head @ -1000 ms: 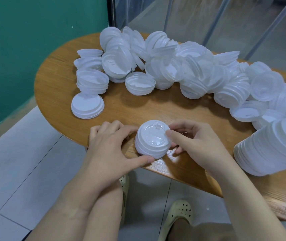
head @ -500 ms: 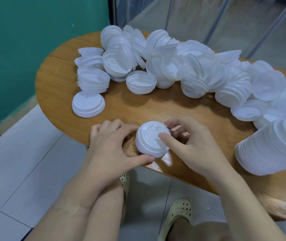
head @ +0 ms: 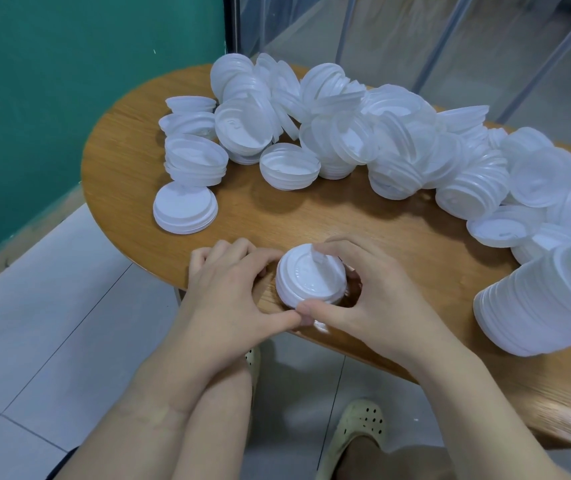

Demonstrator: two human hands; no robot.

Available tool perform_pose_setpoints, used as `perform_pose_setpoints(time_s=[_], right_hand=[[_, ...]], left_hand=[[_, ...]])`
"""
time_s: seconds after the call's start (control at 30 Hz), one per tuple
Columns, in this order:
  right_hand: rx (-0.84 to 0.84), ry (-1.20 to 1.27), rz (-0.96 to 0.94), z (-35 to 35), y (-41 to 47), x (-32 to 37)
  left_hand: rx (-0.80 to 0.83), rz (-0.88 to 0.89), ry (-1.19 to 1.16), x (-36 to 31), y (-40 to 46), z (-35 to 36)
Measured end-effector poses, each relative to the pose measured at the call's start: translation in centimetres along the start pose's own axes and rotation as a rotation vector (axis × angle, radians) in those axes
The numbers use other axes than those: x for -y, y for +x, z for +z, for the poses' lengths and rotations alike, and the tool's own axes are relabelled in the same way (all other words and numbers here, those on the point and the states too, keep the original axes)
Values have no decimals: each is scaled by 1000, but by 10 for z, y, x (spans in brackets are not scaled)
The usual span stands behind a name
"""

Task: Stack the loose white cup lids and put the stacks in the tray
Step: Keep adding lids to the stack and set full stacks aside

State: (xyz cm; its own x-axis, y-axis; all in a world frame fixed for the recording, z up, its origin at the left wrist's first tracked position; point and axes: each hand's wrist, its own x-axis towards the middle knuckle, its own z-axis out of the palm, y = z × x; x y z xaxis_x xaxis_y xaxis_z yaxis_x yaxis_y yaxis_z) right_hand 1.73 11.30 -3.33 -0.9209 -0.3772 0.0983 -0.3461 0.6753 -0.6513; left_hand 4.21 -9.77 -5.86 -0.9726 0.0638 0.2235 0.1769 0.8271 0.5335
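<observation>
Lids in a short stack [head: 310,280] sit at the table's [head: 128,161] near edge, cupped by both hands: left hand [head: 235,299] curled round it at 9 o'clock, right hand [head: 374,296] at 3 o'clock, thumbs meeting at 6. Loose lids [head: 363,133] heap at 12 o'clock; a long stack [head: 551,303] lies at 3.

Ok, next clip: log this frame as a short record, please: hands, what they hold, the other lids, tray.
left hand: curled round the small stack from its left, thumb at the near rim
right hand: fingers over the stack's far side, thumb near
small stack: upright at the table near edge, held by both hands
loose lids: heaped along the far side
long stack: lying at right
tray: not in view
</observation>
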Motion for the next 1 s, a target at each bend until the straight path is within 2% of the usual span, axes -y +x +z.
perform_pose_setpoints(time_s=[0.2,0.3,0.37,0.43,0.57,0.77,1.0], right_hand=[[72,-23,-10,-8,4,8],[-54,-125,-72,-18,24,8],[-187,-225,-213,-25,50,8],[-242,-353,-340,-28,81,10],[-131,-589,-492,-29,132,10],[113,-669,-463,-34,155,14],[39,-613,-462,-48,141,31]], left_hand=[[19,10,-5,-6,3,0],[43,-4,-25,-7,4,-1],[50,-6,-22,-6,4,-2],[38,-16,-19,-4,4,-2],[16,-36,-11,2,6,-2],[15,-48,-33,8,7,-7],[3,-50,-34,8,6,-5]])
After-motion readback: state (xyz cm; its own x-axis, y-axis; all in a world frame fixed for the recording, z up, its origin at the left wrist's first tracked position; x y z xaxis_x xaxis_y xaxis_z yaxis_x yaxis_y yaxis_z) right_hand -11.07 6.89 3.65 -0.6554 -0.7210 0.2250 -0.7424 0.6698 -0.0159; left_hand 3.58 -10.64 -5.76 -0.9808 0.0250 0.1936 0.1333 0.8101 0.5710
